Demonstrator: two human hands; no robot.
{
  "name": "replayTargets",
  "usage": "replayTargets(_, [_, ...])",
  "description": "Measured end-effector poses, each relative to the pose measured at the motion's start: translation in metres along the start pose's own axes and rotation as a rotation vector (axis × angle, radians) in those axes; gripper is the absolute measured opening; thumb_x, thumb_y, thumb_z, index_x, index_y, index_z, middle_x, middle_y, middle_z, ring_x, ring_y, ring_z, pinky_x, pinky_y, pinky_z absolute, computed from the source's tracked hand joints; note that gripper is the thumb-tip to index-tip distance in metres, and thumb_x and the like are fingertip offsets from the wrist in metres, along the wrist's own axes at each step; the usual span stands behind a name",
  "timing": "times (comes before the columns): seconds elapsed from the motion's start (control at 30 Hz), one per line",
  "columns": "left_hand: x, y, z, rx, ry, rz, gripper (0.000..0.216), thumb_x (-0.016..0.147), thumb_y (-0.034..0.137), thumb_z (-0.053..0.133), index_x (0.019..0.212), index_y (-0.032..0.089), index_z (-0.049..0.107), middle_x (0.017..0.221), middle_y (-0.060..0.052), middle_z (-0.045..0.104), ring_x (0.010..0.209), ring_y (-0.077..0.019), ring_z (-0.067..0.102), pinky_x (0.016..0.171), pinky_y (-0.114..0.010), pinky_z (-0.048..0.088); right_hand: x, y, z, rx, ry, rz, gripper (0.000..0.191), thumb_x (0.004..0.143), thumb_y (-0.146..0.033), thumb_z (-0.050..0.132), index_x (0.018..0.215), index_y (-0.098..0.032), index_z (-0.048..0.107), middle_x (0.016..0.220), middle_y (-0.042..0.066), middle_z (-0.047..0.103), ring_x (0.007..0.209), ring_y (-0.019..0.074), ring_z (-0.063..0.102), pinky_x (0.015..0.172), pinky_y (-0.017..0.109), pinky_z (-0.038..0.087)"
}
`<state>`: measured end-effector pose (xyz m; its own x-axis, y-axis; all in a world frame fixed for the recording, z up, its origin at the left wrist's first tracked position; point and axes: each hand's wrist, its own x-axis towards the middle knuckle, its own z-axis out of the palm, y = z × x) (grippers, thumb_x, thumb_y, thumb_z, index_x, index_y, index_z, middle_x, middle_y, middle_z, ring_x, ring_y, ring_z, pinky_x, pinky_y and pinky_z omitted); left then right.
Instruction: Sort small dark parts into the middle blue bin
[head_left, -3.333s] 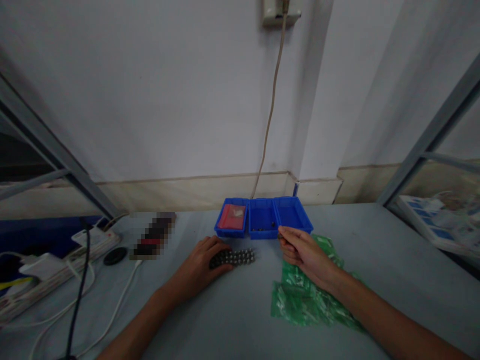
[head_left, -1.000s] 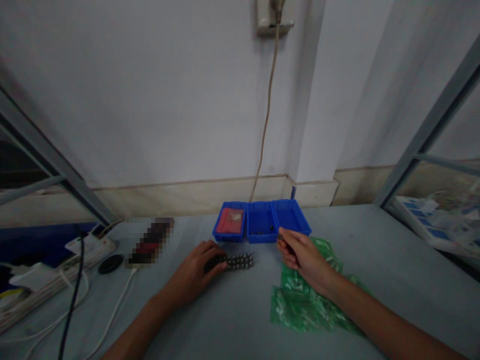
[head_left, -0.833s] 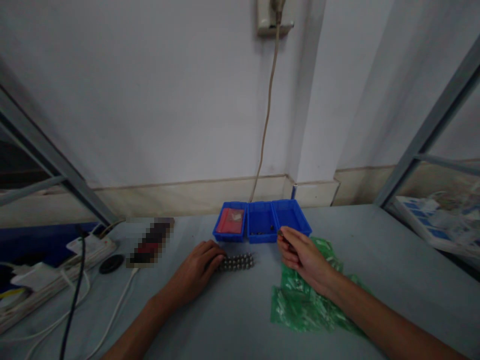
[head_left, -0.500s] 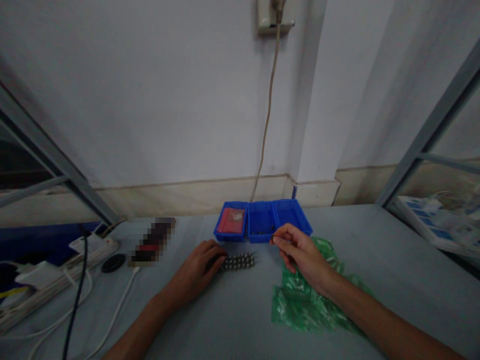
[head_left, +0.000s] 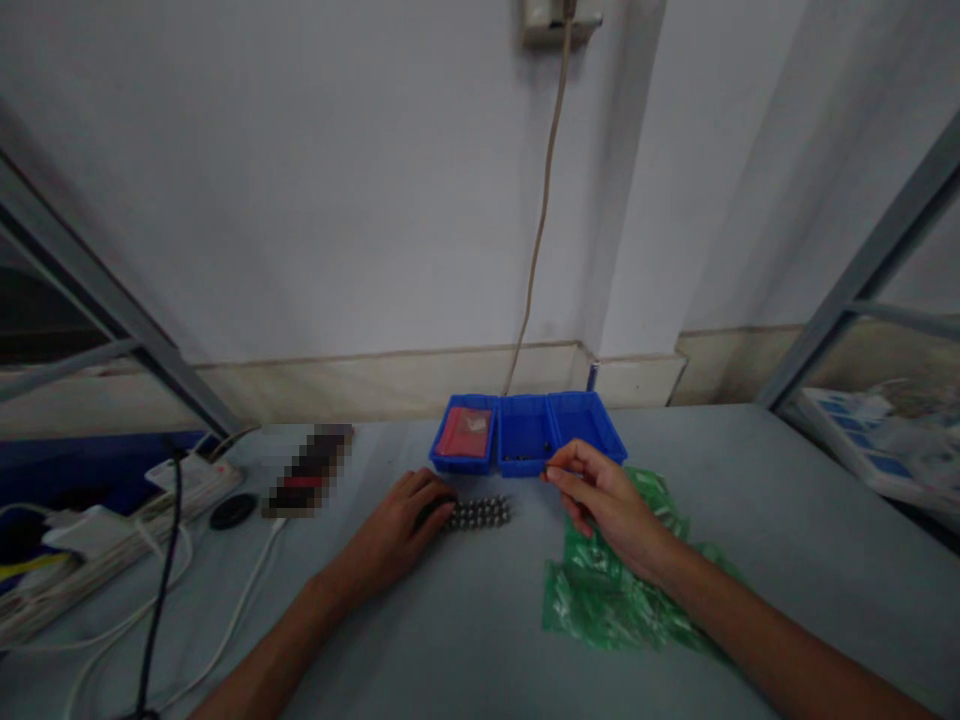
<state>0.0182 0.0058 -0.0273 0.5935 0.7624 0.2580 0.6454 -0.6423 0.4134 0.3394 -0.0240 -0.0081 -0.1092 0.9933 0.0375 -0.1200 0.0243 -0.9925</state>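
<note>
My left hand lies on the table with its fingers curled and closed around the left end of a block of small round metal parts, set close together in rows. The covered end of the block is hidden by my fingers. Just in front of the middle blue bin, my right hand pinches a small dark piece between thumb and fingertips; its kind is too small to make out. A few tiny dark parts sit low in that bin. Beneath my right wrist is a crumpled green plastic bag.
A left blue bin holds a red packet; another blue bin adjoins on the right. On the left lie a blurred-out phone-like object, a black disc, a power strip and cables. A wall stands behind the table.
The view has shifted slightly, moving the bins and table a little up. Both hands keep nearly the same places, the left at the metal parts, the right pinching the small piece.
</note>
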Motion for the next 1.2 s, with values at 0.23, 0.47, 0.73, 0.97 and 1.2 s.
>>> replayTargets(0.23, [0.01, 0.031, 0.001, 0.347, -0.142, -0.005, 0.048, 0.114, 0.059, 0.045, 0.132, 0.02, 0.065, 0.131, -0.013, 0.067, 0.113, -0.0327, 0.067, 0.1, -0.054, 0.057, 0.001, -0.005, -0.003, 0.014, 0.008, -0.012, 0.035, 0.088, -0.053, 0.082, 0.093, -0.023, 0.065, 0.06, -0.009, 0.052, 0.045, 0.0092, 0.043, 0.038, 0.02, 0.035])
replayTargets(0.47, [0.037, 0.055, -0.001, 0.539, -0.21, -0.032, 0.046, 0.11, 0.06, 0.055, 0.124, 0.018, 0.068, 0.129, -0.015, 0.07, 0.11, -0.0322, 0.073, 0.093, -0.048, 0.06, 0.004, -0.008, -0.004, 0.038, 0.046, -0.034, 0.038, 0.084, -0.054, 0.084, 0.093, -0.023, 0.064, 0.061, -0.009, 0.052, 0.043, 0.009, 0.042, 0.037, 0.02, 0.035])
replayTargets(0.73, [0.051, 0.083, 0.011, 0.665, -0.188, -0.198, 0.057, 0.107, 0.067, 0.055, 0.119, 0.015, 0.073, 0.116, -0.017, 0.073, 0.102, -0.0371, 0.073, 0.081, -0.048, 0.059, 0.005, -0.005, -0.004, 0.006, 0.048, -0.025, 0.036, 0.085, -0.053, 0.081, 0.091, -0.022, 0.064, 0.055, -0.01, 0.051, 0.042, 0.0086, 0.04, 0.038, 0.02, 0.033])
replayTargets(0.97, [0.049, 0.081, 0.037, 0.66, -0.062, -0.18, 0.065, 0.101, 0.073, 0.061, 0.12, 0.013, 0.074, 0.117, -0.019, 0.072, 0.104, -0.0389, 0.07, 0.086, -0.053, 0.057, 0.006, -0.006, -0.004, 0.027, 0.057, -0.02, 0.04, 0.083, -0.056, 0.083, 0.091, -0.022, 0.064, 0.055, -0.01, 0.051, 0.042, 0.0089, 0.039, 0.038, 0.02, 0.034])
replayTargets(1.2, [0.039, 0.041, 0.029, 0.623, -0.12, 0.094, 0.059, 0.103, 0.069, 0.062, 0.131, 0.017, 0.067, 0.133, -0.016, 0.069, 0.115, -0.0351, 0.067, 0.095, -0.049, 0.055, 0.007, -0.005, -0.005, 0.059, 0.075, -0.032, 0.04, 0.084, -0.056, 0.085, 0.091, -0.022, 0.065, 0.056, -0.01, 0.051, 0.041, 0.0084, 0.04, 0.037, 0.02, 0.032])
